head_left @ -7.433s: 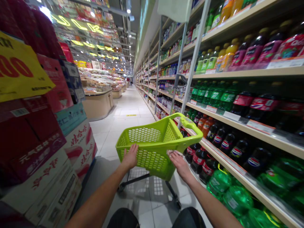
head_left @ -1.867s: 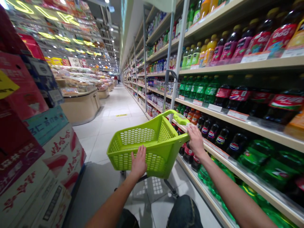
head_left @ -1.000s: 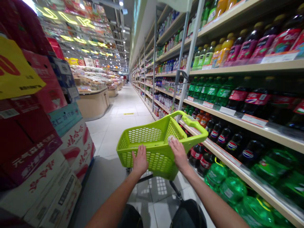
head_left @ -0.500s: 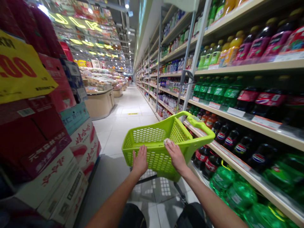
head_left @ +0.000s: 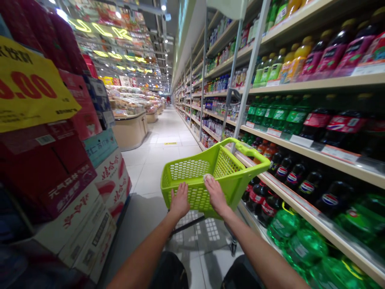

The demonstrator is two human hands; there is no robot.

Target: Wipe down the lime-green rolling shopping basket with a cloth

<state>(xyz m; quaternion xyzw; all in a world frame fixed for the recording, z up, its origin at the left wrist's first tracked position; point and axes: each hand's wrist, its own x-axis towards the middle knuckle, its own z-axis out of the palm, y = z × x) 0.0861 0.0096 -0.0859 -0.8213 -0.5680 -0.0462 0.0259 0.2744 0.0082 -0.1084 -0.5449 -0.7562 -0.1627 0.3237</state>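
A lime-green shopping cart (head_left: 195, 160) with perforated walls stands sideways before me, its handle pointing right. My left hand (head_left: 179, 200) lies against the cart's near side, palm forward, fingers straight along the rim. Farther right on the same rim rests my right hand (head_left: 215, 196). A crumpled white cloth or tissue (head_left: 207, 177) shows at its fingertips, pressed on the rim. The palm side of that hand is hidden.
Shelves of bottled drinks (head_left: 296, 116) line the right side. On the left, stacked drink cartons (head_left: 72, 224) carry a yellow price sign (head_left: 33, 88). Beyond the cart, a tiled aisle (head_left: 168, 138) runs past a display counter (head_left: 129, 130).
My right hand has slid left along the rim with the white cloth or tissue, closer to my left hand. The cart has shifted slightly away, and the view has moved a little.
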